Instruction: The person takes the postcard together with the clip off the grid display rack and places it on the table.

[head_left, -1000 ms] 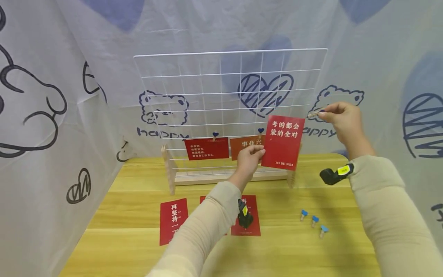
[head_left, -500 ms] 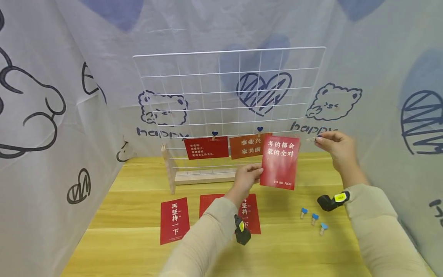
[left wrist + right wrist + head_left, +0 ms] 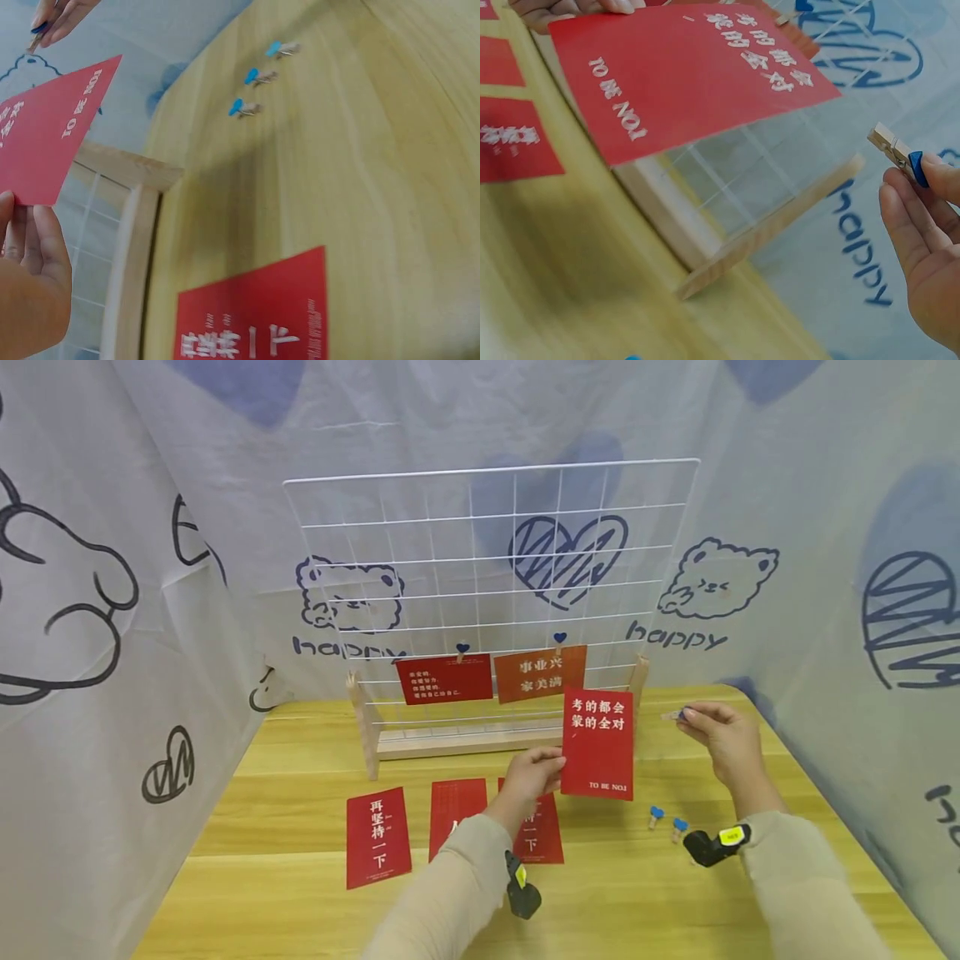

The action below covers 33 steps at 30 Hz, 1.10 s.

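Upright in front of the rack, a red card (image 3: 597, 747) with white lettering is pinched at its left edge by my left hand (image 3: 531, 781). In the right wrist view, a small wooden clothespin (image 3: 897, 154) with a blue heart is between the thumb and fingers of my right hand (image 3: 723, 747), to the right of the card and apart from it. Behind stands a white wire grid rack (image 3: 495, 560) on a wooden base. From it hang a dark red card (image 3: 450, 681) and an orange card (image 3: 536, 675), each under a blue heart clothespin.
Three more red cards lie on the wooden table: a left card (image 3: 378, 839), a middle card (image 3: 453, 810) partly behind my left sleeve, and a right card (image 3: 543, 835). Several blue heart clothespins (image 3: 255, 76) lie at the right. Printed cloth (image 3: 825, 485) surrounds the table.
Both hands have come down from in front of the grid, the left with the red card and the right with the clothespin. The orange card is now less covered.
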Tool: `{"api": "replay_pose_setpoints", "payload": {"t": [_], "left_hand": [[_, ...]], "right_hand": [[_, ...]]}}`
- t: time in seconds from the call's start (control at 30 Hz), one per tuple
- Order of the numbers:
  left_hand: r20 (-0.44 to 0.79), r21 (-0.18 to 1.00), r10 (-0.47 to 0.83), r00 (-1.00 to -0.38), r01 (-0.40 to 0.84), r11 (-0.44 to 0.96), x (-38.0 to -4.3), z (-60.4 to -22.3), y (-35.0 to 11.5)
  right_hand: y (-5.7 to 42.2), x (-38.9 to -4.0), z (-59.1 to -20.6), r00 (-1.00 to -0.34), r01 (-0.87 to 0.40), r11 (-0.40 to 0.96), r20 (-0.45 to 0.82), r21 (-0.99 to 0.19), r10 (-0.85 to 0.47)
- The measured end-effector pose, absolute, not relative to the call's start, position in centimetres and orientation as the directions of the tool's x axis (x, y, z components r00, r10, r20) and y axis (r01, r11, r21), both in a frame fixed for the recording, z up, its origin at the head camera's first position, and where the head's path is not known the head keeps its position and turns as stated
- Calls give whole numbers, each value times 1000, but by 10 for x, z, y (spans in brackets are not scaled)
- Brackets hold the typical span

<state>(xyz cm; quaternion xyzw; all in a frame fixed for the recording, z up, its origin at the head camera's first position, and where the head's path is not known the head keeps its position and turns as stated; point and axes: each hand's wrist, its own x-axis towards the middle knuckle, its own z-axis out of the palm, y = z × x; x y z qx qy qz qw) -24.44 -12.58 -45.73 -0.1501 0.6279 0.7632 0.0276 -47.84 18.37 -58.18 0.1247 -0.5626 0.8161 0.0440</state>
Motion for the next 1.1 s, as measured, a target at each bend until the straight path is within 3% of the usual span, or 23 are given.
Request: {"api": "replay_pose_setpoints", "payload": {"t": [0.33,0.73,0.93,1.1], "left_hand": [[-248,952,-153,-957,-211,-222,-240,-492,-125],[-315,940,-170,-934,-282,-192,-225,-521,-119],[-328,939,-174,-929,-300,-169,-220,-530,-114],[-353,931,-186,-917,-325,-165,-217,-535,-109]], "right_hand": [[186,-403,-584,-986,-103,-317,139,-943,-93],[184,-322,-580,-987,27,-181,3,-983,-160],[177,-294,-566,-981,92,-36,-84,-995,-177],[161,-267,-532,-968,159,111,-177,-981,-179]]}}
